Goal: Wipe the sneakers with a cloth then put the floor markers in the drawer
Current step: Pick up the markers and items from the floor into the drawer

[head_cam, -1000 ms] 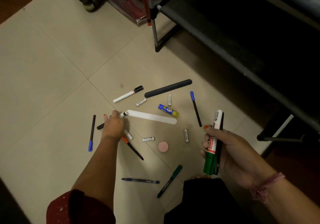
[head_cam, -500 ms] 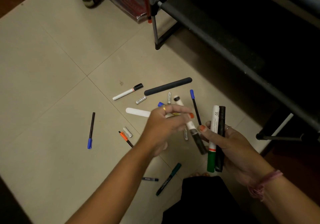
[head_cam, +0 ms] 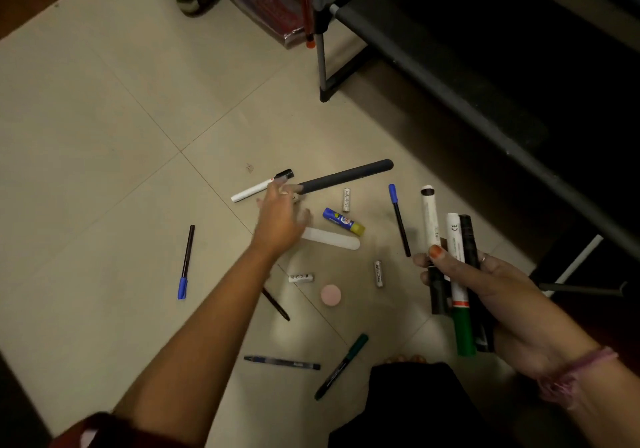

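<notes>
Right hand (head_cam: 485, 285) grasped three markers (head_cam: 456, 267), left hand (head_cam: 280, 219) reached with fingers loose over white marker (head_cam: 258, 188), pens, batteries, glue stick (head_cam: 343, 221) lay scattered on floor (head_cam: 104, 136)

markers held (head_cam: 450, 260): 3 | pens/markers on floor (head_cam: 185, 262): 6 | batteries (head_cam: 346, 199): 3 | glue stick (head_cam: 343, 221): 1

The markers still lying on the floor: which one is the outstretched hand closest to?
The white marker with the black cap, just beyond the left hand. Its fingertips nearly reach the capped end; the blue-capped pens and the green marker lie farther off.
</notes>
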